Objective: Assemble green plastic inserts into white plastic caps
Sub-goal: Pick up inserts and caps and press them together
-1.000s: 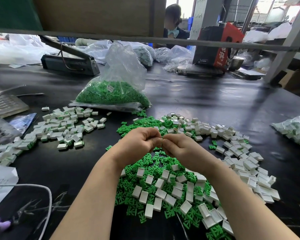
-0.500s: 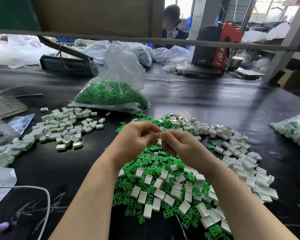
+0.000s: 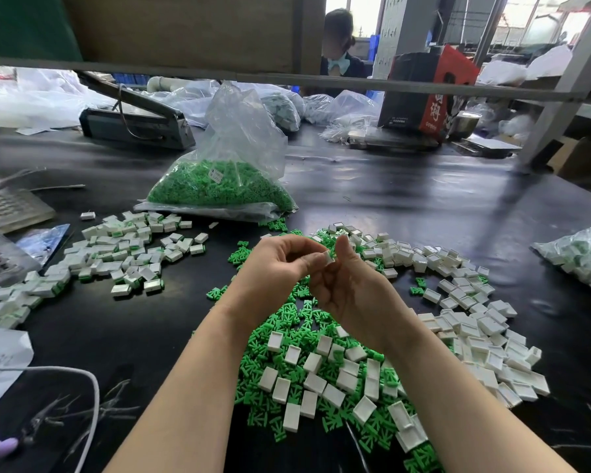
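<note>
My left hand (image 3: 280,257) pinches a small white cap (image 3: 328,258) at its fingertips above the table. My right hand (image 3: 347,288) is beside it, thumb raised against the cap, fingers curled loosely. Whether a green insert sits in the cap is hidden. Below my hands lies a heap of loose green inserts (image 3: 287,339) mixed with white caps (image 3: 335,377). More white caps (image 3: 471,322) spread in an arc to the right. A pile of assembled caps with green showing (image 3: 123,254) lies to the left.
A clear bag of green inserts (image 3: 219,186) stands behind the piles. Another bag of parts (image 3: 584,254) is at the right edge. A keyboard (image 3: 4,206), paper (image 3: 0,356) and a white cable (image 3: 93,397) are on the left. A heat sealer (image 3: 133,121) and a person sit at the back.
My hands have risen a little and parted slightly. The right thumb has lifted and the white cap now shows at the left fingertips.
</note>
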Available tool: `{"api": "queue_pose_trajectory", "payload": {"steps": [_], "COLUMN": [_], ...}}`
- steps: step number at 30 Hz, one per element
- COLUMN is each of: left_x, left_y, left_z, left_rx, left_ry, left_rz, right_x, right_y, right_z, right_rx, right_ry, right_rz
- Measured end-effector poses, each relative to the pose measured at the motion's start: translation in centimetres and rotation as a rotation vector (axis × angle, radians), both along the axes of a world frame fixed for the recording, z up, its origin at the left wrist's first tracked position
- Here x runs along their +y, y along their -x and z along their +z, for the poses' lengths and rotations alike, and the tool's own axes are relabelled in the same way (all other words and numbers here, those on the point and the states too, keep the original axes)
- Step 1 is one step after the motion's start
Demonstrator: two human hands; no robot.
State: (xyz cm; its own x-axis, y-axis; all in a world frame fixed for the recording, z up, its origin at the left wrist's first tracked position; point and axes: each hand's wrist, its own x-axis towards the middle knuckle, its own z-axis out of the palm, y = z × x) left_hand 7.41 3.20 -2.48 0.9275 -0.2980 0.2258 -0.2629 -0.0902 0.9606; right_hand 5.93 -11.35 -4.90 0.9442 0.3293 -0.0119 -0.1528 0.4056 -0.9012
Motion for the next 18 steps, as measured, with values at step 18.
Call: {"api": "queue_pose_trajectory", "payload": {"steps": [18], "left_x": [-0.07], "left_y": [-0.02], "left_z": [0.05], "left_rx": [0.019], "left_ry": [0.021], "left_rz": [-0.024], "right_x": [0.87], "right_y": [0.37], "right_z": [0.27], "right_rx": [0.024], "right_ry": [-0.168], "right_rz": [0.087]}}
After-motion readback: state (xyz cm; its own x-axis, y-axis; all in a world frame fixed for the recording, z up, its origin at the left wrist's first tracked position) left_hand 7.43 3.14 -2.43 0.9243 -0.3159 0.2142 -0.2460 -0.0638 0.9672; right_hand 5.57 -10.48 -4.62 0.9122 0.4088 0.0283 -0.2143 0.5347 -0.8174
